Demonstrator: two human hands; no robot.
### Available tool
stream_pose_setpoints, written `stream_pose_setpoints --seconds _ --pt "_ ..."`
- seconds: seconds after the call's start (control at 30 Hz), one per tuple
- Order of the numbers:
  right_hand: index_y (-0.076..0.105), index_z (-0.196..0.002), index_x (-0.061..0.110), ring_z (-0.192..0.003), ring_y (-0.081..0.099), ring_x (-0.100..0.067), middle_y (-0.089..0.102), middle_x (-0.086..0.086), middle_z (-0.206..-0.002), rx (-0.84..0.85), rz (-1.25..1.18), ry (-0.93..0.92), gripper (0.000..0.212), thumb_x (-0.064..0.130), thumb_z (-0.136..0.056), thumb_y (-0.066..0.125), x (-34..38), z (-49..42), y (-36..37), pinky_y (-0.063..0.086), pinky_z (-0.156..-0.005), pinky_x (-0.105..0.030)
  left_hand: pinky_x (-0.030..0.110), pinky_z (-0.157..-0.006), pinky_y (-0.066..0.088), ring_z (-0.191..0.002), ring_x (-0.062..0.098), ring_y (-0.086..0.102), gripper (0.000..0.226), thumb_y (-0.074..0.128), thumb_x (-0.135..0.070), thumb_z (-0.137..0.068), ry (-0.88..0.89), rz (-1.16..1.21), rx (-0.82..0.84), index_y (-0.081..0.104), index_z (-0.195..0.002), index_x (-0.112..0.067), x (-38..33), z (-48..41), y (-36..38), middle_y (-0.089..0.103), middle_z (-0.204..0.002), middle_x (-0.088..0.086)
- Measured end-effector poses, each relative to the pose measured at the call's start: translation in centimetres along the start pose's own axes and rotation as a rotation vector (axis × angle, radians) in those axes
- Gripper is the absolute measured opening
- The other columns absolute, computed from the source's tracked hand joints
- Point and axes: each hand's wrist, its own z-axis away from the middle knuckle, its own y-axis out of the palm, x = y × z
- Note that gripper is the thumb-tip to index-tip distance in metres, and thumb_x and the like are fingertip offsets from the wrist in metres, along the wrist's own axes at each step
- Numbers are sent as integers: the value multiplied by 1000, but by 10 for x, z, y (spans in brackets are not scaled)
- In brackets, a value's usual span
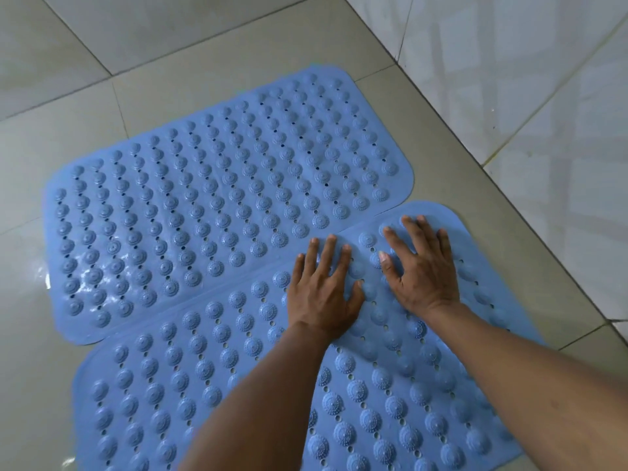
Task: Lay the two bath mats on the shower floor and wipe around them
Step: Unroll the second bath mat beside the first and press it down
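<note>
while both mats lie flat | left grip (pixel 323 294), right grip (pixel 421 270) palm-down on near mat (pixel 210 375)

The far bath mat (pixel 217 205) is a soft cornflower blue, patterned with even diagonal rows of raised round domes ringed with tiny dots, small dark holes between them. The near bath mat (pixel 356 385) has the same blue and the same domed, perforated pattern. The floor tiles (pixel 68 45) are pale grey-beige, crossed by thin darker grout lines. At far right, the wall tiles (pixel 543 79) are glossy white with faint grey marbling.
</note>
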Motion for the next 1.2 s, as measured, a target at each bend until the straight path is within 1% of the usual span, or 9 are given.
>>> stream_pose_setpoints --seconds 0.13,0.2,0.27,0.37,0.47,0.63,0.8,0.93,1.2 --pt "44 -151 19 -151 24 -40 31 -16 -162 115 11 58 62 50 -99 28 11 8 -3 22 -117 -66 45 -127 -6 -156 22 -18 73 21 -63 -101 -20 4 130 0 -164 -30 0 10 -6 -14 -171 -5" --pt "35 -155 19 -153 17 -39 24 -14 -166 169 26 107 68 54 -97 26 20 13 -5 17 -117 -66 41 -126 -12 -154 17 -23 74 19 -64 -102 -1 9 173 -4 -163 -29 6 23 -11 -20 -169 -6" --pt "34 -155 16 -153 16 -37 25 -13 -165 200 44 104 73 56 -95 25 37 25 -9 16 -117 -66 41 -127 -10 -154 16 -22 74 20 -63 -103 1 31 192 -3 -163 -28 19 50 -16 -18 -169 -7" --pt "42 -152 14 -153 21 -32 32 -10 -163 209 25 -29 73 55 -94 23 81 45 -8 20 -118 -63 42 -127 -7 -154 16 -22 75 14 -66 -100 -62 44 195 -5 -163 -30 60 103 -22 -17 -169 -8" --pt "48 -148 14 -150 30 -31 39 -7 -160 252 -30 -171 71 51 -92 28 144 63 0 27 -116 -61 44 -127 -7 -155 19 -20 78 8 -70 -97 -236 12 180 -6 -163 -31 112 155 -31 -17 -169 -9" --pt "55 -144 13 -146 38 -31 47 -8 -155 322 -104 -361 68 48 -90 33 246 82 17 31 -114 -59 45 -126 -8 -155 20 -22 74 19 -64 -102 -457 48 127 -5 -163 -28 185 208 -44 -17 -170 -8" --pt "47 -149 15 -151 28 -30 39 -7 -160 358 -119 -426 66 48 -93 33 298 74 33 21 -120 -55 47 -127 -7 -155 21 -22 74 16 -65 -101 -476 45 72 -4 -163 -30 229 212 -48 -15 -170 -5" --pt "54 -144 22 -145 39 -31 51 -6 -151 329 -60 -506 59 47 -94 35 309 69 48 32 -115 -56 46 -127 -2 -157 20 -15 84 6 -70 -92 -449 108 19 6 -164 -27 231 204 -40 -6 -172 -4" --pt "56 -143 26 -143 43 -30 53 -6 -149 124 -76 -542 50 42 -96 52 306 76 65 28 -116 -56 46 -126 10 -158 25 6 73 40 -52 -97 -393 88 -181 29 -160 -19 232 212 -13 18 -170 1"
